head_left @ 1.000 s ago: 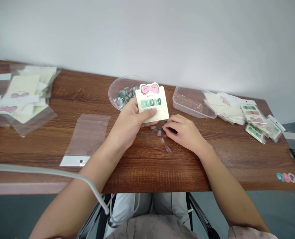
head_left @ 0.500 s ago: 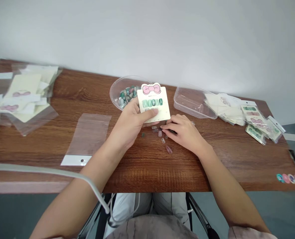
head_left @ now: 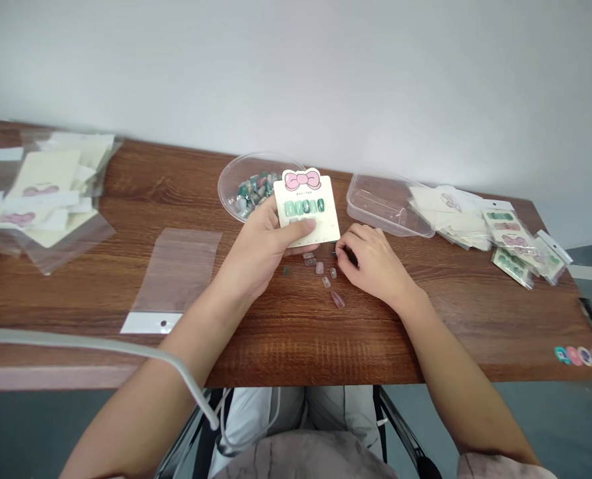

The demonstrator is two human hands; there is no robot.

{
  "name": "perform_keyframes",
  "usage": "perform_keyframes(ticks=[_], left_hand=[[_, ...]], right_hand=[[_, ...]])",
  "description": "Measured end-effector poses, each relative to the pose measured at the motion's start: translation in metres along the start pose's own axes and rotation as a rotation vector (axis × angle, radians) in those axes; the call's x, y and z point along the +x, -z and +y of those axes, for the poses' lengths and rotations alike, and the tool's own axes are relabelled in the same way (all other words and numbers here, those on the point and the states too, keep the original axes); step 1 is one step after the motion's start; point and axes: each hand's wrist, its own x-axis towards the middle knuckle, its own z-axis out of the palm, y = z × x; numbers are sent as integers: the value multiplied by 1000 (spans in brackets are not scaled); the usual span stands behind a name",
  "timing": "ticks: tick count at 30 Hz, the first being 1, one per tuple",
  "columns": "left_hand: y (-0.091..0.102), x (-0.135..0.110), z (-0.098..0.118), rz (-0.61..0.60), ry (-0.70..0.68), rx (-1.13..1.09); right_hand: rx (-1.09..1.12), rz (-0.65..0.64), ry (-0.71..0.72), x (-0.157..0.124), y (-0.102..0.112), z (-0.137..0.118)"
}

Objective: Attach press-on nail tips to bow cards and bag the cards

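Note:
My left hand (head_left: 271, 229) is closed on a cream nail card (head_left: 328, 223) with a pink bow at its top. A row of green press-on nails (head_left: 304, 207) is stuck across the card; the thumb lies over a lower row and partly hides it. To the right, my right hand (head_left: 368, 256) is low at the table with thumb and fingertips curled together; a small dark piece shows at the tips, its kind unclear. Between the hands lie several loose nails (head_left: 319, 267), mostly clear or pale pink, with a pointed mauve nail (head_left: 338, 300) nearest me.
Behind the card stands a round clear bowl (head_left: 225, 189) of mixed nails. A clear rectangular box (head_left: 390, 207) and cream cards (head_left: 448, 209) are at the right, beside packed nail sets (head_left: 510, 239). Leftward lie a clear bag (head_left: 179, 266) and bagged cards (head_left: 51, 176). A white cable (head_left: 101, 342) crosses the lower left.
My right hand has shifted slightly right, away from the loose nails, and its fingers have curled in. My left hand still holds the card in nearly the same place.

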Motion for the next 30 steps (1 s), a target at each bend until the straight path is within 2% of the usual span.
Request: perform_keyframes(ticks=[7,17,22,26,30], left_hand=[[0,0,0,4,-4,-4],[-1,0,1,-3,31,-6],[-2,-1,2,9,61,-32],[-2,-2,3,15,75,-35],[-2,-2,2,9,72,-36]], right_hand=[[63,58,-63,-1,-2,5],[54,-15,75,-2,2,10],[88,-4,120,-2,6,11],[107,35,71,-2,10,11],[91,-3,34,-3,10,13]])
